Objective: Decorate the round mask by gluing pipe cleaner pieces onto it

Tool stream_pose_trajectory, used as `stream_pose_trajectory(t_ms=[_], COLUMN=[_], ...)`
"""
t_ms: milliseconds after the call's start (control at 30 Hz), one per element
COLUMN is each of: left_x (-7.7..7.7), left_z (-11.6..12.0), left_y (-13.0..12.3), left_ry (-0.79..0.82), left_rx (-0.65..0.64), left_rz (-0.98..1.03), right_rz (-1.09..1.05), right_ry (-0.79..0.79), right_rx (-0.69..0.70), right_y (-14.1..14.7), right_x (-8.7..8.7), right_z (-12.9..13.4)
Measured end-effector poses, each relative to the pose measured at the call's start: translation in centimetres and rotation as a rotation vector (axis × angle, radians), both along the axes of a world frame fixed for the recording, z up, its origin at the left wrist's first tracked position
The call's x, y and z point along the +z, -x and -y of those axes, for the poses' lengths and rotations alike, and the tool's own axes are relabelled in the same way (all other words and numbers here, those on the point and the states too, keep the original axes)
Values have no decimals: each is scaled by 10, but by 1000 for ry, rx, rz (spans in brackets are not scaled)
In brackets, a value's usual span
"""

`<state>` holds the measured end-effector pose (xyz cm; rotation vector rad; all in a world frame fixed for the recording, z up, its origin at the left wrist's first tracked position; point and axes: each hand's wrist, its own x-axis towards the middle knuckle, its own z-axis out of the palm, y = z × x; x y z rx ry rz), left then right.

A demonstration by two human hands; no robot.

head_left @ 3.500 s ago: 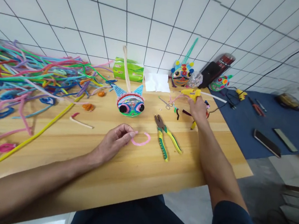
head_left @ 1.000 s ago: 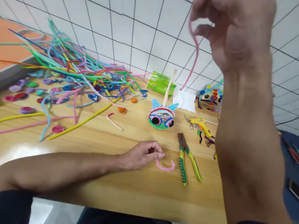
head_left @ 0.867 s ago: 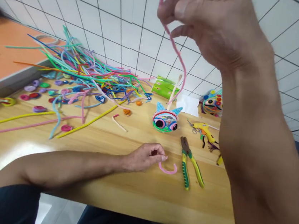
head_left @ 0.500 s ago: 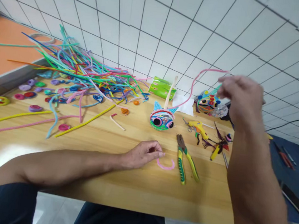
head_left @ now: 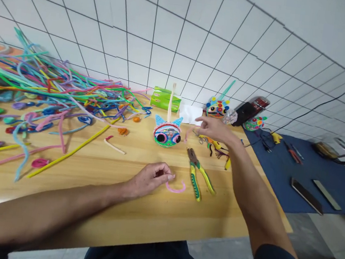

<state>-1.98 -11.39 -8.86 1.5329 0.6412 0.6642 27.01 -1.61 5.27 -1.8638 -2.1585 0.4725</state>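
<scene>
Just left of the pliers, my left hand (head_left: 148, 180) rests on the wooden table, thumb and fingertips pinched on a short pink pipe cleaner (head_left: 176, 190) whose free end curls round. My right hand (head_left: 213, 128) reaches over the table behind the pliers, its index finger stretched out and apart from the thumb. Beside its fingertips, a pink pipe cleaner (head_left: 186, 136) shows; the rest of it is hard to make out. Between the hands and the wall sits a small cat-like figure (head_left: 167, 136) with blue ears, big black eyes and a pale upright stem.
Green-and-yellow pliers (head_left: 196, 176) lie in front of my right hand. A heap of coloured pipe cleaners (head_left: 71, 84) and coiled pieces spreads left. Along the wall are a green packet (head_left: 165, 99), white paper (head_left: 190, 114) and another decorated figure (head_left: 217, 108). A blue mat (head_left: 278, 183) holds tools.
My right hand has come down and left from its raised place, where it held up a long pink pipe cleaner. My left hand keeps its pinch. The view has turned right.
</scene>
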Motion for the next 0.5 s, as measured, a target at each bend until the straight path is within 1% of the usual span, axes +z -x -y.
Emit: stream_pose_trajectory(t_ms=[67,100,167,233,333,433,500], left_x=[-1,-2,-3,-4,-5,-5,-5], left_z=[0,0,0,0,0,0,0], left_y=[1,0,0,-1,-2,-2,-1], left_ry=[-11,-13,-12,-10,-16,-24,-32], left_rx=[-7,-13,-18,-19,-22,-30,-31], left_rz=[-11,-16,-23,-21,-22,-30,-39], right_rz=[116,175,271,334,395,441,455], right_ry=[159,206,246,244,243,257,258], right_rx=[56,67,61,16,-49,-62,-76], right_y=[20,27,35,38,40,41,38], right_x=[-20,-29,-41,-48,-54,-60,-63], right_z=[0,0,1,5,19,33,38])
